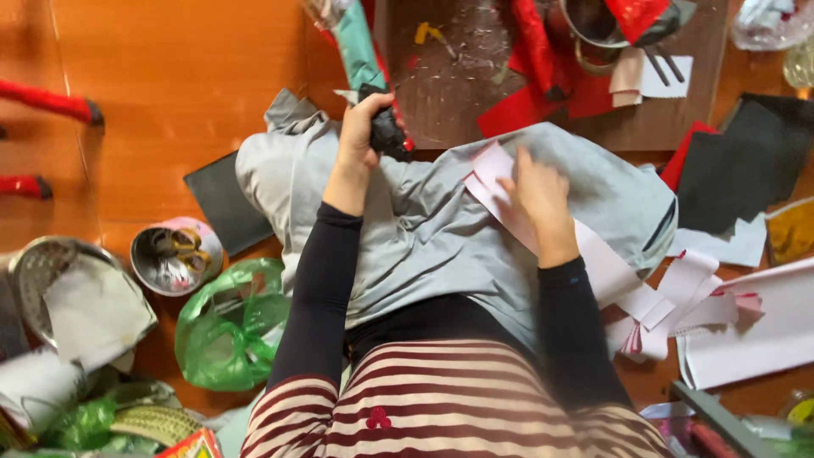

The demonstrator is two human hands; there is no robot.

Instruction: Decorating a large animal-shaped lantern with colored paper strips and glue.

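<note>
My left hand (363, 127) grips a long rolled object (366, 64) with a teal shaft and a black end, holding it near the black end above my lap. My right hand (536, 199) presses flat on a strip of white paper (593, 254) that lies across the grey cloth (424, 220) covering my knees. The paper strip runs from my lap down to the right. I wear dark sleeves and a red-and-white striped top.
A brown board (475, 76) ahead holds red paper scraps (526, 102) and a metal bowl (593, 21). Black sheets (746, 170) and white paper (763, 331) lie to the right. A small tin with scissors (175, 254), a green plastic bag (229, 326) and a metal sieve (42, 263) sit on the left.
</note>
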